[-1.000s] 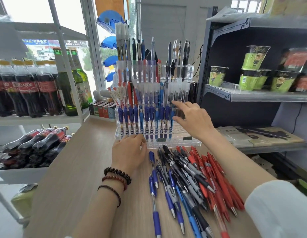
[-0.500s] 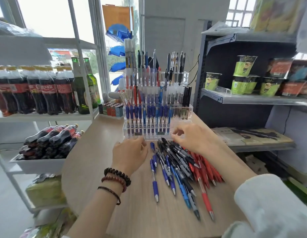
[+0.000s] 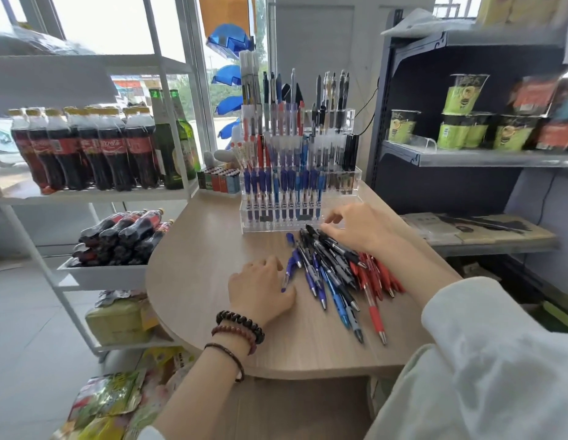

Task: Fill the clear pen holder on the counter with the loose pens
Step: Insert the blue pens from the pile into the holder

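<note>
Status: pen holder (image 3: 263,226) sat at the back of the counter (image 3: 197,281), mostly full, with what looked like free slots only at the right end of the lower tiers. Loose pens (image 3: 333,274) lay in a crossed heap just in front of it: blue on the left, black in the middle, red on the right.

Right hand (image 3: 362,230) was over the far end of the heap, fingers curved down onto the black pens. Couldn't tell if it had one pinched. Left hand (image 3: 260,287) rested on the counter, loosely curled, nothing held, just beside the leftmost blue pen.

Risks as I judged them:
- Heap was interlocked. Pulling one black pen from the far end would likely drag its neighbours, and round barrels could roll off the curved front edge.
- Right sleeve hung near the red pens, so a reach forward could sweep them off.
- Holder looked light and top-heavy with tall pens at the back. A knuckle bump while hunting for a slot could shove or tip it.
- Free slots were tight against filled ones, so a tilted insert could jam or knock a neighbour out.
</note>
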